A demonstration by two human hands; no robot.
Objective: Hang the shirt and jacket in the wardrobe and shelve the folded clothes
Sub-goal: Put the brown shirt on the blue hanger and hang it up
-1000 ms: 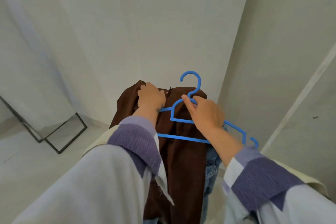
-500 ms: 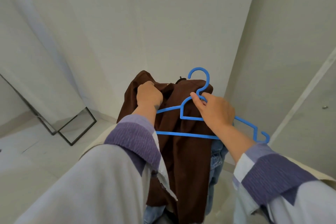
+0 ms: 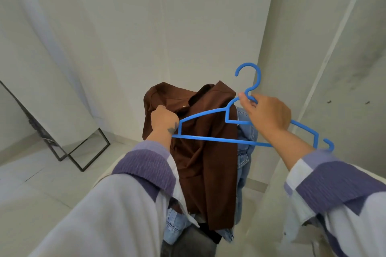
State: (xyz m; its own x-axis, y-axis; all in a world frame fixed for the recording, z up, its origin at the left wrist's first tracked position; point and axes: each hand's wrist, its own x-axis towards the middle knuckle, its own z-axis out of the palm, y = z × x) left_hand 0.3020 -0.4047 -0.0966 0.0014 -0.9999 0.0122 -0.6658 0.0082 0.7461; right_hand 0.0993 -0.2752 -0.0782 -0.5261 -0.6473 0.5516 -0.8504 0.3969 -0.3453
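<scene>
A brown shirt (image 3: 206, 152) hangs in front of me, and my left hand (image 3: 164, 119) grips it near the collar. My right hand (image 3: 267, 113) pinches the neck of a blue plastic hanger (image 3: 208, 139), just under its hook. The hanger lies across the front of the shirt, its left end by my left wrist. Behind the shirt hangs a light blue denim jacket (image 3: 245, 152), partly hidden; more denim shows at the bottom. No wardrobe rail or folded clothes are in view.
White walls meet in a corner ahead. A black-framed mirror (image 3: 62, 137) leans against the left wall on the pale floor. A white panel with small screws (image 3: 346, 102) stands at the right.
Both hands rose and shifted right with the shirt and hanger. The hanger moved right, off the collar, and the collar now shows open beside my left hand.
</scene>
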